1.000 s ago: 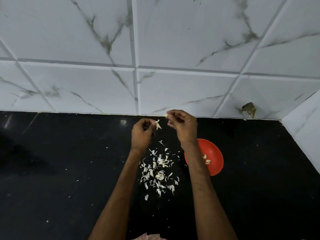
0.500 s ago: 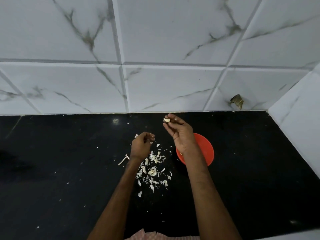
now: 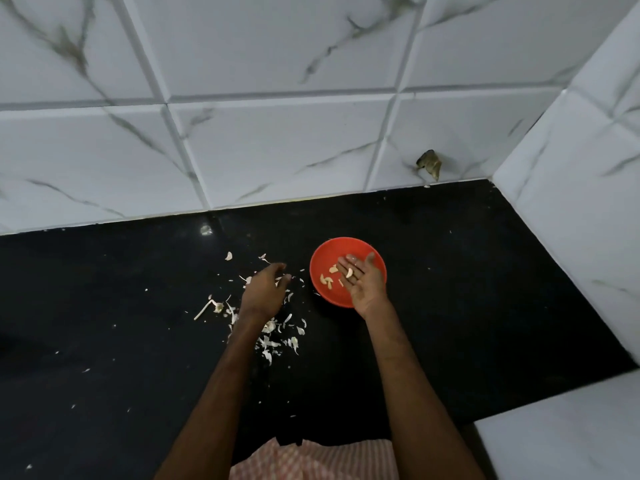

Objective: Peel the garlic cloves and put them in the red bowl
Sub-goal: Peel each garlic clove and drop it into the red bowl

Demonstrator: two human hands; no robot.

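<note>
a person's right hand (image 3: 363,284) lies palm up and spread over the red bowl (image 3: 347,270), a peeled garlic clove (image 3: 349,272) resting loose on its fingers, gripped by nothing. a few peeled cloves (image 3: 327,279) already sit in the bowl's left half. to the left, the left hand (image 3: 265,291) hovers low over the scattered garlic skins (image 3: 277,336) on the black counter (image 3: 467,289), fingers loosely curled; whether it holds anything cannot be told. the step in hand appears to be dropping the clove: tilting the palm toward the bowl's centre, low over the rim, should keep it from bouncing out. the left hand looks placed to pick out the next unpeeled clove, if any remains among the skins.
</note>
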